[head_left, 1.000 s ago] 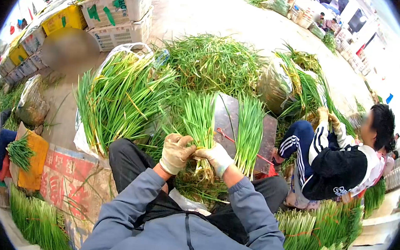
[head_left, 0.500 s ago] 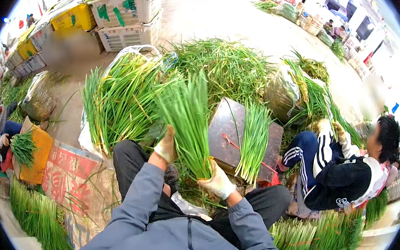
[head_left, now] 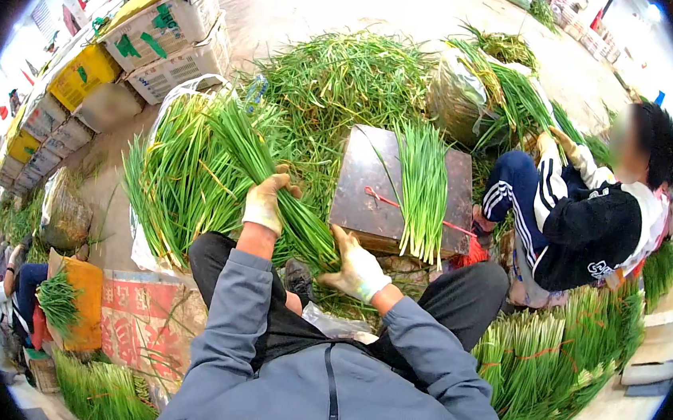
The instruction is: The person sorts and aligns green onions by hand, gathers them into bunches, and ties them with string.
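My gloved left hand (head_left: 270, 201) is wrapped round a bunch of garlic chives (head_left: 303, 227), which slants from upper left down to the right. At the bunch's lower end is my gloved right hand (head_left: 355, 269), thumb and fingers apart, with the stalk ends beside the palm. Ahead, a second bundle of chives (head_left: 422, 187) lies on a dark board (head_left: 364, 184) along with a red tie (head_left: 385, 198). To the left, a white bag (head_left: 141, 234) holds a large heap of loose chives (head_left: 188, 165).
Beyond the board lies a big pile of loose greens (head_left: 339, 90). A co-worker (head_left: 591, 224) sits close on my right, next to a stuffed plastic bag (head_left: 454, 100). Tied bundles (head_left: 556, 349) stand at lower right. Stacked crates (head_left: 164, 27) are at upper left.
The bunch has tipped from nearly upright to a leftward slant and come lower. My left hand has closed round its middle; my right hand has loosened from the base, fingers spreading. The view has shifted.
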`<state>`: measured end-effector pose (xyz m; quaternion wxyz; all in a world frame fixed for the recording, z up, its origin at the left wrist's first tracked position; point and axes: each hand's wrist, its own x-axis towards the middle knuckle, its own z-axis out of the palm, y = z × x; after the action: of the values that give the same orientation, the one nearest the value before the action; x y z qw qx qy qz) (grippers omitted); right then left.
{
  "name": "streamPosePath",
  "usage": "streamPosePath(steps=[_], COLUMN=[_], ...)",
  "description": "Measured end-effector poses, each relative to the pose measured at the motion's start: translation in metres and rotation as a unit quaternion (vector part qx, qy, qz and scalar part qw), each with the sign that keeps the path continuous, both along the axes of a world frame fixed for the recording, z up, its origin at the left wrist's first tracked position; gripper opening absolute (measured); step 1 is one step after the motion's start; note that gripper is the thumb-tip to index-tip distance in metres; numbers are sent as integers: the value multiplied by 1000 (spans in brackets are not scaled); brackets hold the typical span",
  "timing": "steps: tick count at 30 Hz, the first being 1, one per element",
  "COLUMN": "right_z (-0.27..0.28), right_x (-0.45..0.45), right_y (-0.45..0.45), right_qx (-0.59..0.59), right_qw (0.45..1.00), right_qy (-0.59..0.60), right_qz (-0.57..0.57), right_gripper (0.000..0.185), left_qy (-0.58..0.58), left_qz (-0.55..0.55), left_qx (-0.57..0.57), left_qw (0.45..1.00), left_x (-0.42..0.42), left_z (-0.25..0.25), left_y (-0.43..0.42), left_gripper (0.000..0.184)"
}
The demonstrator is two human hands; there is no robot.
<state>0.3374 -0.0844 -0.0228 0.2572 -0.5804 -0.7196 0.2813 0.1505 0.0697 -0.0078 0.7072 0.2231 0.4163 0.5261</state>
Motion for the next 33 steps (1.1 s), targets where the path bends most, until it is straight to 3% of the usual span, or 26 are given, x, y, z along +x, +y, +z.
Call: streamPosePath(steps=[1,2,3,5,6,13,17,20,23,25,27,28,29,31,32,33], right_z=[5,-8,-14,-15,-16,-57,-71,-84,-116,-146,-162,-188,-193,-223,-204,-166], right_x=[-5,-12,-13,-15,-14,-16,-12,-13,-6,7,14,23,27,33,34,34], right_y=[1,8,12,21,22,15,6,-4,-14,-27,-33,-36,-40,-42,-35,-25], right_qx=[44,130,131,143,217,138,103,102,56,-24,-174,-298,-383,-440,-423,-407], right_qw=[999,991,990,988,973,983,984,981,981,984,965,927,894,844,855,865], right_qy=[12,13,15,-31,-26,-41,-87,-106,-142,-144,-180,-228,-232,-300,-291,-282], right_qz=[-21,-41,-42,-53,-74,-114,-120,-125,-122,-100,-80,-17,-19,70,76,82], right_gripper=[92,73,73,40,17,15,13,8,9,15,24,25,28,31,33,37], left_qy=[-21,-43,-40,-36,-22,-21,43,212,270,175,392,180,101,93,12,-152], left_qz=[19,38,36,61,77,86,81,87,116,137,107,133,131,96,36,-72], left_qx=[-14,-27,-26,-60,-52,28,75,221,197,231,315,258,226,290,307,282], left_qw=[999,998,998,996,995,996,993,948,935,947,857,940,960,948,951,945], left_x=[1,2,1,0,-5,-5,3,3,7,-11,-30,-32,-38,-58,-68,-85], left_z=[0,0,1,17,17,7,-5,-23,-9,-19,-6,16,30,51,59,56], left_y=[1,2,3,3,8,5,-3,-1,-6,14,14,22,26,26,28,35], left_gripper=[25,22,22,17,15,18,19,21,27,45,32,34,25,23,27,29])
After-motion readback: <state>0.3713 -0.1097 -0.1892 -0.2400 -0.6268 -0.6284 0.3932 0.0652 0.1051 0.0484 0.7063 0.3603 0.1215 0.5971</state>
